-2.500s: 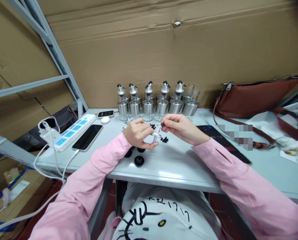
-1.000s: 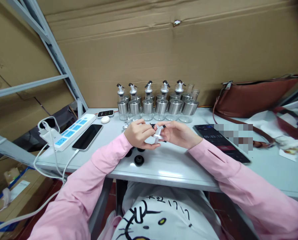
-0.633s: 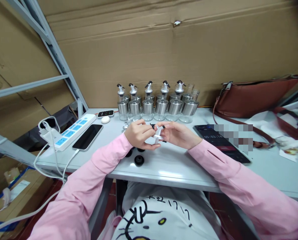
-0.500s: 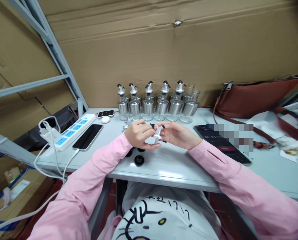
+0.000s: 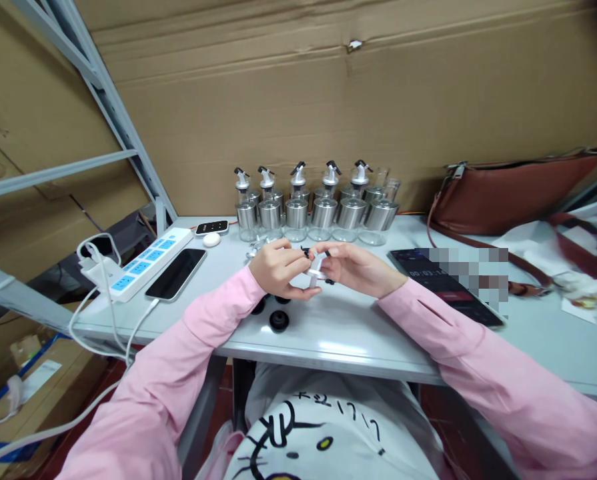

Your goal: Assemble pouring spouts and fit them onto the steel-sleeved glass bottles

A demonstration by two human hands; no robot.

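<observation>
My left hand (image 5: 277, 269) is closed round a small white plastic spout piece (image 5: 315, 269) with a black tip, held just above the grey table (image 5: 348, 330). My right hand (image 5: 355, 268) pinches the same piece from the right side, fingertips meeting those of the left. Black round caps (image 5: 278, 321) lie on the table under my left wrist. A few tiny black parts (image 5: 330, 281) peek out below my right fingers. A row of glass-and-steel oil bottles (image 5: 311, 210) with pour spouts stands at the back.
A white and blue power strip (image 5: 143, 261) and a black phone (image 5: 175, 274) lie at the left, with white cables hanging off the edge. Another phone (image 5: 441, 283) lies at the right. A brown leather bag (image 5: 513, 193) sits back right. Cardboard lines the wall.
My right hand moved left from beside the small black parts and closed in on the white piece held by the left hand. Since a second ago both hands stay almost still.
</observation>
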